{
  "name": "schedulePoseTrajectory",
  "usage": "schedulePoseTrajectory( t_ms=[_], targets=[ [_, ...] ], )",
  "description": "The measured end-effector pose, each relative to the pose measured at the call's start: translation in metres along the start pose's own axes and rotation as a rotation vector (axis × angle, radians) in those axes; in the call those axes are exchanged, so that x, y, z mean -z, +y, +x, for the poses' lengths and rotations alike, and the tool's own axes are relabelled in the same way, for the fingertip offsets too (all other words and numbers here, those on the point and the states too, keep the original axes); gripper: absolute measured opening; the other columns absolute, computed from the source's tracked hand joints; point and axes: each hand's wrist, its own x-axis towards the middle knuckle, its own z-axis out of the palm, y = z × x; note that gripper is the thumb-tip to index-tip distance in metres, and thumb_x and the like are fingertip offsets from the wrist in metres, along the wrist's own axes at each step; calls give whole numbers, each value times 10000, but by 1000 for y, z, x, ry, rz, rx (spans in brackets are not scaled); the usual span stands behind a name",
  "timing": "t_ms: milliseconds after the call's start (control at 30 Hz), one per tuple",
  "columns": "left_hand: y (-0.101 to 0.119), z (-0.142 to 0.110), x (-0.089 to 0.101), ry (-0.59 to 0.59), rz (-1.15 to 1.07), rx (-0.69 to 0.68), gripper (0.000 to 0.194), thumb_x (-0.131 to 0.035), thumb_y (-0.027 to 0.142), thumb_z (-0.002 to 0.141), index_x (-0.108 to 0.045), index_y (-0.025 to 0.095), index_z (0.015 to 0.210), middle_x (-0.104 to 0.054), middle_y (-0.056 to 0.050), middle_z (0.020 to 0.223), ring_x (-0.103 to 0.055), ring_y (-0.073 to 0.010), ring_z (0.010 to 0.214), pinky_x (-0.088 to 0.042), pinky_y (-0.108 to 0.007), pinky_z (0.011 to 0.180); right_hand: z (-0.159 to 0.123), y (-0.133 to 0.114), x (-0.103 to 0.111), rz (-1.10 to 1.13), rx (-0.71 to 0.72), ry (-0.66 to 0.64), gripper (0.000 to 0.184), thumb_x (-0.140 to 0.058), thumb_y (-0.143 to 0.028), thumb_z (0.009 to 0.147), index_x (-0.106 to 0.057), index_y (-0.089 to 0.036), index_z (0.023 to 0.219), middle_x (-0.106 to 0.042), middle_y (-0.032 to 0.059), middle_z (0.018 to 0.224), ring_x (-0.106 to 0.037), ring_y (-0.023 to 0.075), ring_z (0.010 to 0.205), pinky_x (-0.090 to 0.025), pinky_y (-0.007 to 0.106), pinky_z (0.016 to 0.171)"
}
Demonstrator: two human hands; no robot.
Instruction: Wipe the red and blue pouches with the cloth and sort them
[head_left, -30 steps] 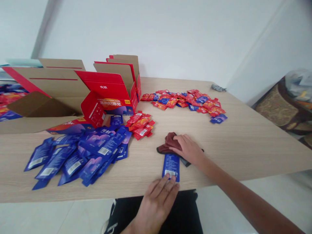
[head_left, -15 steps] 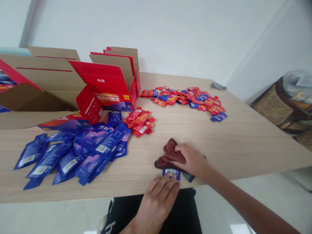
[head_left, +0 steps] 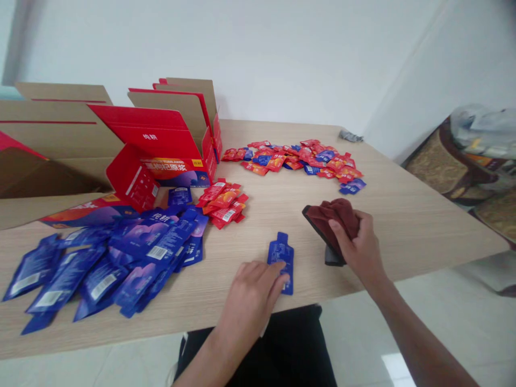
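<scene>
My left hand (head_left: 252, 293) is at the front edge of the table. Its bent fingers press on the lower part of a flat blue sachet (head_left: 278, 250) with a narrow neck pointing away from me. The thumb is hidden. To the right, my right hand (head_left: 363, 250) is closed round a bunched brown-red cloth (head_left: 336, 217) with a dark border, raised a little above the table. A grey part of the cloth hangs below. Left of my left hand lies a pile of blue sachets (head_left: 153, 252); behind it is a small pile of red sachets (head_left: 223, 204).
Open red and brown cardboard boxes (head_left: 149, 131) stand at the back left. Along the back of the wooden table (head_left: 403, 215) runs a heap of mixed red and blue sachets (head_left: 298, 158). A grey crumpled piece (head_left: 350, 135) lies near the wall. At the right is a patterned chair (head_left: 437, 161) with bags.
My right hand has lifted the cloth off the blue sachet and moved right with it. More of the sachet shows; my left hand stays on it. The view has shifted slightly right.
</scene>
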Motion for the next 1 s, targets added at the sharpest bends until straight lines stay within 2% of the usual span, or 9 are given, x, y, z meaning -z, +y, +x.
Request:
schedulePoseTrajectory(
  t_ms=[167,233,367,533,667,733,800,900,1000],
  targets=[
    [-7,53,-6,-154,193,284,364,-549,393,1063,-610,181,1353,-637,-125,1213,-616,-277,1127,-498,-432,1016,-34,22,21,50,-232,26,708,-690,-730,812,-554,-201,1262,-679,138,1138,-658,323,992,-496,444,861],
    [-10,70,-11,-233,235,350,387,-576,449,1040,-640,159,1288,-620,-148,1206,-602,-307,1147,-488,-441,1012,-45,28,22,85,-264,43,693,-692,-718,814,-561,-187,1239,-670,144,1143,-646,320,1008,-485,449,891],
    [-17,91,-20,-318,203,375,366,-710,450,955,-673,125,1120,-636,-159,1140,-625,-323,1102,-479,-416,965,-57,34,18,173,-294,102,672,-688,-703,820,-557,-169,1207,-640,141,1142,-628,309,1024,-479,439,905],
    [-36,103,-25,-385,36,390,395,-798,351,873,-636,130,1157,-689,-83,987,-671,-246,905,-478,-304,753,-61,36,11,160,-316,137,699,-686,-709,812,-545,-174,1241,-633,148,1174,-622,316,1050,-470,440,911],
    [-39,112,-16,-387,-143,286,192,-735,352,922,-696,164,938,-660,-13,831,-637,-184,771,-445,-257,659,-62,39,9,177,-319,128,718,-688,-706,812,-540,-171,1266,-640,169,1194,-625,326,1057,-464,453,930],
    [-30,114,-4,-357,-216,213,249,-672,388,972,-709,168,861,-633,-10,815,-620,-173,781,-457,-257,686,-62,40,8,186,-317,126,721,-689,-705,813,-536,-173,1274,-640,173,1199,-625,328,1060,-462,460,941],
    [-17,111,10,-291,-303,132,235,-650,389,995,-750,183,940,-633,-24,895,-624,-177,870,-481,-268,763,-62,41,9,184,-314,128,715,-685,-710,813,-537,-179,1268,-639,171,1200,-622,333,1070,-462,468,945],
    [2,92,29,-204,-386,-54,150,-668,284,997,-781,256,1093,-633,-42,1035,-623,-191,1013,-476,-305,890,-61,41,9,176,-317,132,712,-685,-718,806,-542,-184,1255,-638,165,1190,-623,335,1069,-464,471,941],
    [10,62,35,-276,-221,-177,240,-658,140,985,-774,309,1111,-658,-31,1111,-616,-206,1105,-425,-361,980,-61,41,8,176,-334,122,711,-689,-720,804,-542,-190,1253,-640,159,1191,-628,337,1072,-468,470,935]
  ],
)
